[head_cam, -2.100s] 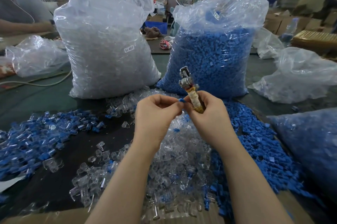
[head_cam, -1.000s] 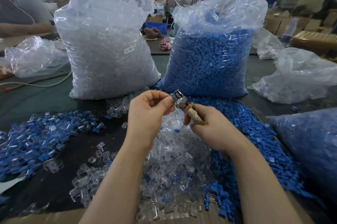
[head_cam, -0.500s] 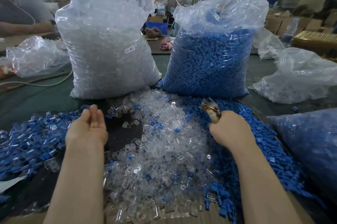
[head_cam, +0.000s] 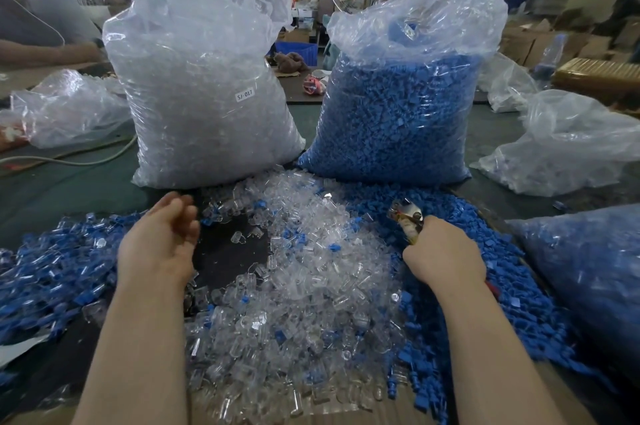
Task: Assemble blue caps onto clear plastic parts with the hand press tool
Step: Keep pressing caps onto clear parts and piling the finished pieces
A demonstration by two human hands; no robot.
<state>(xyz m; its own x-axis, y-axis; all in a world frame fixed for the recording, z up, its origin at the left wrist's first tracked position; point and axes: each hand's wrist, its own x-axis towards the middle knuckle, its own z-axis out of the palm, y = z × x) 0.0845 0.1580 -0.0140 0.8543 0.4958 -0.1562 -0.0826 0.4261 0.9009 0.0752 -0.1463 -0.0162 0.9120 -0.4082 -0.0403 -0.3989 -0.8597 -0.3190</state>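
My right hand grips the hand press tool, whose metal head points up and left over the loose blue caps on the right. My left hand hovers with relaxed fingers and holds nothing, between the heap of assembled blue-and-clear pieces on the left and the pile of clear plastic parts in the middle.
Two tall plastic sacks stand behind the piles: one of clear parts, one of blue caps. A further bag of blue pieces lies at the right. Loose plastic bags and a cable lie on the green table. Another person's arm is far left.
My hands came apart after working together at the tool. The left hand swung out to the left and dropped what it held; the right hand lowered the tool onto the blue caps.
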